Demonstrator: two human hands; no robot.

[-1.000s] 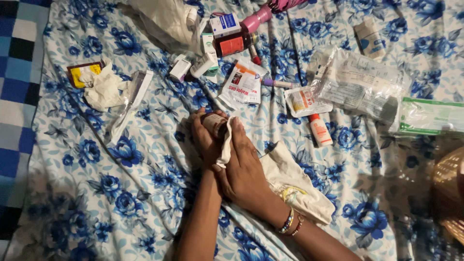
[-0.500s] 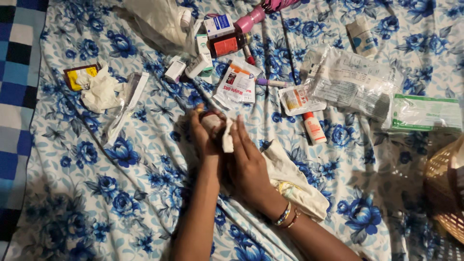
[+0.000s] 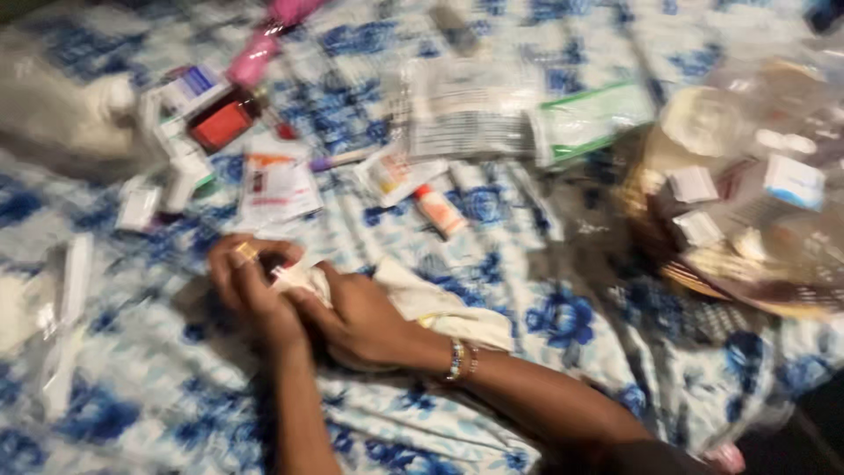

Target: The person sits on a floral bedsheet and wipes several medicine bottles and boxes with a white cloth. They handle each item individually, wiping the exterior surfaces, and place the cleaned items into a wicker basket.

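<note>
The bed [image 3: 563,317] is covered in matt printed cotton. A soft white cloth [image 3: 440,308] lies crumpled on it. The bags [image 3: 466,114] are glossy clear plastic, the basket [image 3: 703,273] rough woven cane, and the bottle [image 3: 220,123] shiny.

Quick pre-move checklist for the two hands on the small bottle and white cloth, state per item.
1. Left hand grips the small brown bottle: ok, fingers wrap it.
2. Right hand holds the white cloth against the bottle: ok.
3. Bottle cap closed: cannot tell, frame blurred.
4. Bottle upright: cannot tell, mostly hidden by the hands.
5. Woven basket of small boxes apart from the hands: ok.
6. Cream cloth bag beside the right wrist, not caught in the grip: ok.
</note>
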